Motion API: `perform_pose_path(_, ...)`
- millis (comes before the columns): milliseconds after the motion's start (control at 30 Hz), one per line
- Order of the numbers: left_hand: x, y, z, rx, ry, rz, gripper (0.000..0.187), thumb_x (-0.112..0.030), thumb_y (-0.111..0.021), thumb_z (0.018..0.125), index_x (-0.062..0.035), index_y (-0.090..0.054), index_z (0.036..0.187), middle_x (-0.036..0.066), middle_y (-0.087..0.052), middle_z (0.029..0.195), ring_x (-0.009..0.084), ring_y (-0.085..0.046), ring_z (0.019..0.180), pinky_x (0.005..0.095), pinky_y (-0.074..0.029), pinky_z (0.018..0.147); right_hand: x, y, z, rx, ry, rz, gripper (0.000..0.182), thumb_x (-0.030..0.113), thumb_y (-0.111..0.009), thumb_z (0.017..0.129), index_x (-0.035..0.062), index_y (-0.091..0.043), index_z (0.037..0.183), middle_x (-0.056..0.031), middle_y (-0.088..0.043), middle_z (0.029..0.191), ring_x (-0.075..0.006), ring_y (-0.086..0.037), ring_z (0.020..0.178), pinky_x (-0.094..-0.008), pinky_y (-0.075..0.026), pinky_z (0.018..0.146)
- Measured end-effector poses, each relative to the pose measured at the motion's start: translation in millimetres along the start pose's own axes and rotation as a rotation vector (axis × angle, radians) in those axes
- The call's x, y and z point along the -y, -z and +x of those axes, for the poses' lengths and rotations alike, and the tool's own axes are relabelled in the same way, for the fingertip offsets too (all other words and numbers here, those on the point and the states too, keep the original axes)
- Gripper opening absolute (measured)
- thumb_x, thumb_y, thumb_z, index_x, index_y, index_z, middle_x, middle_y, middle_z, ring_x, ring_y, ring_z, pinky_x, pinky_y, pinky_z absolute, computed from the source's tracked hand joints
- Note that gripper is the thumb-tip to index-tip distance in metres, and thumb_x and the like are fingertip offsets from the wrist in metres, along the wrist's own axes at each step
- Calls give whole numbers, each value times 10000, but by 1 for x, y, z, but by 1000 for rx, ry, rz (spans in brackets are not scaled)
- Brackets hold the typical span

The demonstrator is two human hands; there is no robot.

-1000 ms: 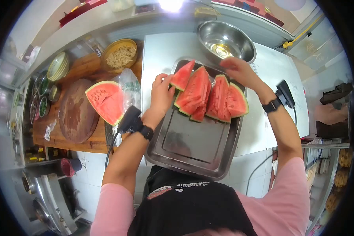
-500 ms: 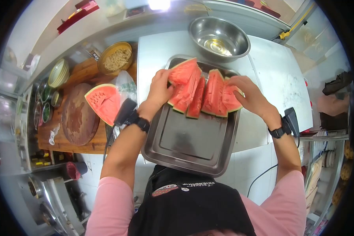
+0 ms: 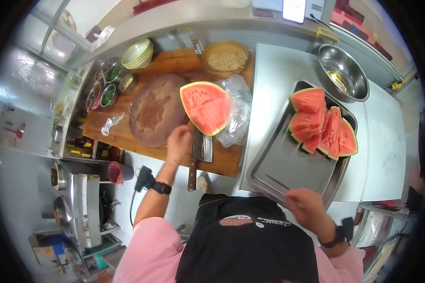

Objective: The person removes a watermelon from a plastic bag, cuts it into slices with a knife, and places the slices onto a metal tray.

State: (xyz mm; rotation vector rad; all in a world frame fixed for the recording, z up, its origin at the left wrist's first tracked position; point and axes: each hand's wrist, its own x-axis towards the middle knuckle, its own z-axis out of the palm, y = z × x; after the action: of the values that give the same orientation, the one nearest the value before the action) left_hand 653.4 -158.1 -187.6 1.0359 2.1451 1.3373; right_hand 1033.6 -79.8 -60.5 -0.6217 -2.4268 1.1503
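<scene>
Head view: nearest you is your black apron (image 3: 250, 245), and just past it your right hand (image 3: 309, 205) hangs at the near end of the metal tray (image 3: 290, 165), its fingers blurred and bent inward; you show nothing in its grasp, but how far it is open, and whether it touches the tray's rim, cannot be told. Your left hand (image 3: 178, 143) is over the near edge of the wooden table (image 3: 226, 162), between the round chopping board (image 3: 151, 111) and the knife (image 3: 192, 174), fingers loosely curled and smeared by blur, so you cannot read its exact opening; nothing is seen held in it. The knife's wooden handle points toward you and sticks out past the table edge, with a second, shinier blade (image 3: 208, 148) lying just beside it. Beyond your left hand, the large cut piece of watermelon (image 3: 203, 108) shows you its red flesh near the board's right side, and a clear plastic bag (image 3: 238, 111) lies against its right. Over on the white table (image 3: 382, 132), the watermelon slices (image 3: 311, 113) lean together at the far end of your tray, leaving its near part bare. Farther off, you have a steel bowl (image 3: 356, 78) just past the tray, a brown bowl (image 3: 244, 52) of pale shredded food behind the bag, and stacked bowls (image 3: 138, 55) at the far left
</scene>
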Motion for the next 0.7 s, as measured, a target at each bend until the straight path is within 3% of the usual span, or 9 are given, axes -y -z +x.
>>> perform_pose_path(167, 49, 43, 95, -2, 29, 48, 371, -248, -561, 800, 36, -512, 1033, 154, -584, 919, 210, -554, 887, 290, -419, 794, 25, -123, 79, 312, -348, 495, 231, 11, -482, 816, 21, -480, 1047, -93, -584, 905, -163, -586, 774, -280, -467, 701)
perform_pose_path(233, 56, 40, 131, 70, 76, 19, 435, -307, -547, 809, 43, -501, 1064, 173, -577, 974, 234, -547, 935, 301, -409, 822, 8, -177, 102, 59, -614, 929, 332, 62, -481, 833, 27, -386, 1149, -104, -500, 1092, -174, -531, 925, -292, -441, 780)
perform_pose_path(267, 60, 33, 149, 76, 47, -33, 493, -353, -521, 812, 50, -484, 1093, 193, -551, 1036, 258, -519, 993, 308, -388, 853, 7, -197, 117, 37, -637, 902, 332, 62, -481, 833, 27, -386, 1149, -104, -500, 1092, -174, -531, 925, -292, -441, 780)
perform_pose_path(333, 62, 20, 177, 88, 15, -117, 551, -399, -496, 815, 57, -467, 1123, 213, -525, 1099, 282, -492, 1052, 315, -368, 883, 0, -225, 154, -398, -903, 1011, 417, 120, -506, 828, 43, -333, 1199, -131, -420, 1182, -205, -471, 1017, -312, -421, 809)
perform_pose_path(400, 58, 7, 194, 239, 72, -190, 601, -422, -465, 822, 73, -431, 1162, 238, -471, 1167, 305, -430, 1129, 318, -333, 922, -30, -244, 183, -481, -928, 998, 447, 180, -516, 824, 51, -331, 1210, -135, -415, 1188, -222, -460, 1029, -333, -408, 827)
perform_pose_path(467, 34, 9, 190, 298, 116, -186, 550, -402, -454, 834, 56, -463, 1137, 209, -514, 1121, 290, -479, 1067, 312, -355, 896, -50, -253, 202, -601, -959, 1017, 481, 239, -526, 820, 58, -329, 1221, -138, -409, 1194, -239, -449, 1040, -354, -395, 845)
perform_pose_path(533, 37, -1, 205, 634, 356, -609, 478, -376, -461, 839, 15, -498, 1112, 162, -548, 1075, 252, -523, 990, 301, -392, 843, -61, -249, 216, -704, -986, 1264, 558, 362, -513, 799, 75, -310, 1232, -106, -402, 1194, -231, -447, 985, -357, -378, 825)
perform_pose_path(567, 46, -6, 215, 790, 391, -720, 395, -362, -426, 866, -35, -542, 1054, 79, -581, 1023, 170, -530, 948, 296, -385, 842, -63, -248, 217, -739, -982, 1259, 558, 362, -513, 799, 75, -310, 1232, -106, -402, 1194, -231, -447, 985, -357, -378, 825)
perform_pose_path(700, 44, -1, 231, 949, 565, -739, 321, -283, -444, 861, -26, -560, 1013, 70, -582, 1013, 154, -540, 913, 289, -402, 831, -62, -247, 226, -726, -882, 1279, 598, 430, -507, 791, 119, -287, 1253, -94, -380, 1227, -277, -399, 1060, -419, -328, 883)
